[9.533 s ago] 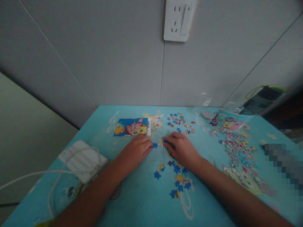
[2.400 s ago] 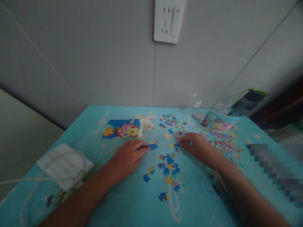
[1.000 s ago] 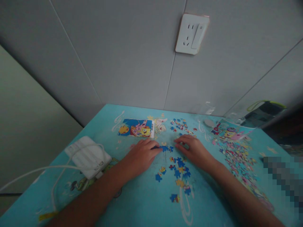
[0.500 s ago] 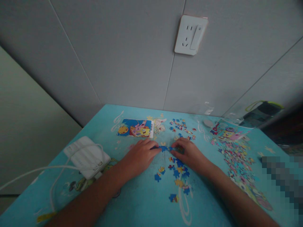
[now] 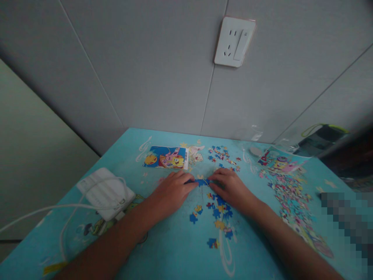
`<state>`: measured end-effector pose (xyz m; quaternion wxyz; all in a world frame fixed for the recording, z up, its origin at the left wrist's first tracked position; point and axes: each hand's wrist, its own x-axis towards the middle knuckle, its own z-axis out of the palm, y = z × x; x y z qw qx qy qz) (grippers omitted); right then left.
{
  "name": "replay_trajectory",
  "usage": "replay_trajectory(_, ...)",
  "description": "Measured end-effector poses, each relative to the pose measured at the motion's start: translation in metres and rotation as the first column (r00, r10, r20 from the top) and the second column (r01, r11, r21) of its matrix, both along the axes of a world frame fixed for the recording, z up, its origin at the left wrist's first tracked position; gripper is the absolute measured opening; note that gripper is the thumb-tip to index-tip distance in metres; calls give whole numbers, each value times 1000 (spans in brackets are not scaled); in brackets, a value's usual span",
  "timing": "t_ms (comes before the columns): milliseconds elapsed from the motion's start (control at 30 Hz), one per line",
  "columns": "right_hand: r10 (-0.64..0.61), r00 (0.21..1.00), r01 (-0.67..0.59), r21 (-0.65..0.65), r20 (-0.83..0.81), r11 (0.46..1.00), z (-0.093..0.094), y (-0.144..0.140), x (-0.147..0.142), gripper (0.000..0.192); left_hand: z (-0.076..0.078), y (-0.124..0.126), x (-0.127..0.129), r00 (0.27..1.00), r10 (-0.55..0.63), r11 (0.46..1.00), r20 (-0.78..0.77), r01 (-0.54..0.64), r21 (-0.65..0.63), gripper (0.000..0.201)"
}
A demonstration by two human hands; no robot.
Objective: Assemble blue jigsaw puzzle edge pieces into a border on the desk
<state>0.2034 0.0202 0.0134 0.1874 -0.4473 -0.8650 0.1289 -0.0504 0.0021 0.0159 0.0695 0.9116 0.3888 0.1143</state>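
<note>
A short strip of blue jigsaw puzzle pieces (image 5: 201, 182) lies between my two hands in the middle of the table. My left hand (image 5: 175, 189) grips its left end between thumb and fingers. At the other end, the fingertips and thumb of my right hand (image 5: 230, 186) are closed on the strip, hiding part of it. Just below my right hand is a loose cluster of blue and yellow puzzle pieces (image 5: 221, 208). A few separate pieces (image 5: 193, 217) lie left of that cluster, and another joined bit (image 5: 213, 243) is nearer me.
Behind my hands lie a cartoon picture card (image 5: 166, 157) and a group of puzzle pieces (image 5: 218, 153). To the right spreads a large pile of pieces (image 5: 294, 202) under a second picture sheet (image 5: 281, 160). A white charger with a cable (image 5: 106, 194) stands left. A wall (image 5: 163, 70) closes the back.
My right hand has shifted slightly left, and its thumb and fingers have closed together at the strip's right end. My left hand stays nearly still.
</note>
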Motion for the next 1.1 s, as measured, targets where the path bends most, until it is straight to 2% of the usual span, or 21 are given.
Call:
replay_trajectory(233, 69, 990, -78, 70, 123, 995, 10, -11, -5, 24, 1, 0, 0, 1000, -6, 1000, 2, 6, 1, 32)
replay_trajectory(333, 87, 993, -90, 41, 85, 995, 14, -15, -5, 27, 0, 0, 0, 1000, -5, 1000, 10, 5, -1, 33)
replay_trajectory(467, 2, 998, 1, 52, -64, 999, 18, -14, 12, 30, -2, 0, -1, 1000, -17, 1000, 24, 16, 19, 34)
replay_trajectory(600, -130, 977, 138, 42, -167, 989, 19, -8, 46, 27, -3, 1, -3, 1000, -24, 999, 19, 23, 25, 35)
replay_trajectory(767, -239, 968, 238, -16, -77, 971, 16, -2, 75, 24, -6, 1, -3, 1000, -21, 1000, -12, 21, 18, 37)
replay_trajectory(867, -275, 961, 275, -19, -36, 961, 18, -3, 77, 24, -10, 1, -4, 1000, -20, 999, -19, 20, 28, 39)
replay_trajectory(1100, -268, 964, 267, -17, -3, 963, 26, -9, 73, 23, -9, 1, -3, 999, -18, 1000, -35, 18, 22, 39)
